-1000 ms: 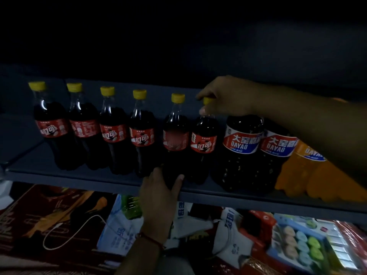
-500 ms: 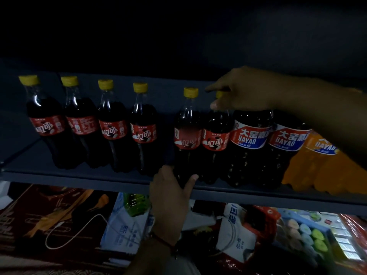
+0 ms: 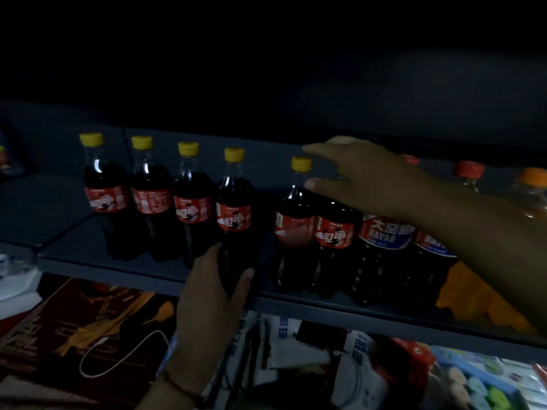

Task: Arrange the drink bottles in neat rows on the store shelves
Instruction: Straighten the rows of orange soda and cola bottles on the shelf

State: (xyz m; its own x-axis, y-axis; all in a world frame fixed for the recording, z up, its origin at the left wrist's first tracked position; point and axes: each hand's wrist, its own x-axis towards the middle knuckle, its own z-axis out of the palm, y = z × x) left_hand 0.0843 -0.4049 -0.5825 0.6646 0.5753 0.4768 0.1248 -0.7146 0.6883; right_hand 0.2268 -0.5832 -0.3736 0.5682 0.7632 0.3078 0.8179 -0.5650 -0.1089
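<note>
Dim light covers a grey store shelf where six small cola bottles with yellow caps stand in a row, with larger bottles to their right. The step in hand looks like evening out the spacing: a gap splits the fourth cola bottle from the fifth cola bottle. The left hand holds the fourth bottle low on its body, its grip wrapped round the base at the shelf's front edge. The right hand hovers with fingers spread and released, thumb just beside the fifth bottle's neck; whether it touches is hard to tell in this gloom. Next, that bottle probably needs sliding to close the gap.
</note>
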